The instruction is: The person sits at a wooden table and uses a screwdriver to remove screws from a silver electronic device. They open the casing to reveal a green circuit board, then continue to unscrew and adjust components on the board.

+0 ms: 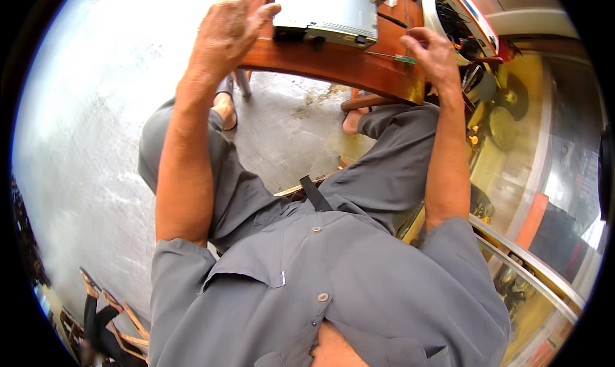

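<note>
A flat silvery metal-cased electronic unit (327, 8) lies on a reddish-brown wooden table (295, 57), its dark connector side facing me. At its left edge is my left hand (234, 30), fingers stretched out and thumb spread toward the casing; whether it touches the casing I cannot tell. Over the table's right end hovers my right hand (435, 56), its fingers loosely bent with a gap by the thumb, and nothing visible in it. Just beside those fingers lies a thin screwdriver (405, 59) with a green handle. A dark slim tool (392, 20) rests right of the unit.
Right of the table stand a white round container (433, 17) with dark items and a white-and-orange box (471, 14). A glass-fronted case (512, 168) runs down my right side. At the lower left, another person's legs (99, 316) show near a wooden chair (131, 322).
</note>
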`<state>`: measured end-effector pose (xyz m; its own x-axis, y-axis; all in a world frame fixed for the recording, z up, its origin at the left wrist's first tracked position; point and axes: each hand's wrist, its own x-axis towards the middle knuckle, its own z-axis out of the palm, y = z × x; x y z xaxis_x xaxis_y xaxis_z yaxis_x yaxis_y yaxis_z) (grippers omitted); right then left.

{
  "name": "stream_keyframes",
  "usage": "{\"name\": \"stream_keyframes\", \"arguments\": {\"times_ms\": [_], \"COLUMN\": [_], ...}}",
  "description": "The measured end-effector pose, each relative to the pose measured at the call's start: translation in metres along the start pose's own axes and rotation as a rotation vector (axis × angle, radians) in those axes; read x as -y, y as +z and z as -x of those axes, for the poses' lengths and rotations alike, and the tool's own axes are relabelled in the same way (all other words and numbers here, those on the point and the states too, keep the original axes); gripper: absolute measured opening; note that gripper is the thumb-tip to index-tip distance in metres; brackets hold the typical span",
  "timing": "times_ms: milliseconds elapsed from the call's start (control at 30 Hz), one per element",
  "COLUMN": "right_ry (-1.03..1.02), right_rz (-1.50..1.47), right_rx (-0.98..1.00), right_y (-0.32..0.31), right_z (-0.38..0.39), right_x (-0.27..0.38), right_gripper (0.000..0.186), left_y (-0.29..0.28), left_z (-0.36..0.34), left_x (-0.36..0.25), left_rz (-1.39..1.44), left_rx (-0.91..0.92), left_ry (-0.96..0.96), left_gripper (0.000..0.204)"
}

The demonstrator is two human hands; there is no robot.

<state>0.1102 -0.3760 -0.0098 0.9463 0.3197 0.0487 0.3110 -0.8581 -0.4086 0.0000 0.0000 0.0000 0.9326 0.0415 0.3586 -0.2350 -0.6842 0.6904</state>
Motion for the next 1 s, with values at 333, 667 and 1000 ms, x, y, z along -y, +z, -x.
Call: {"name": "stream_keyframes", "arguments": {"times_ms": [333, 667, 1000], "right_ry": [-0.01, 0.073, -0.145], "right_rz": [-0.538, -0.711, -0.447], "right_rx": [0.199, -0.038, 0.188], "right_y": [0.035, -0.027, -0.033], "right_z": [-0.041, -0.005, -0.02], "right_x": [-0.004, -0.021, 0.148], "right_gripper": [0.032, 0.034, 0.009], "left_y": [0.025, 0.046, 0.044], "left_z": [-0.002, 0.0, 0.003], "left_x": [0.01, 0.035, 0.038], "left_rz": [-0.051, -0.237, -0.228], "left_rx": [0.15, 0.128, 0.095], "left_ry": [0.067, 0.162, 0.249], "left_gripper": [0.068, 0.069, 0.069]}}
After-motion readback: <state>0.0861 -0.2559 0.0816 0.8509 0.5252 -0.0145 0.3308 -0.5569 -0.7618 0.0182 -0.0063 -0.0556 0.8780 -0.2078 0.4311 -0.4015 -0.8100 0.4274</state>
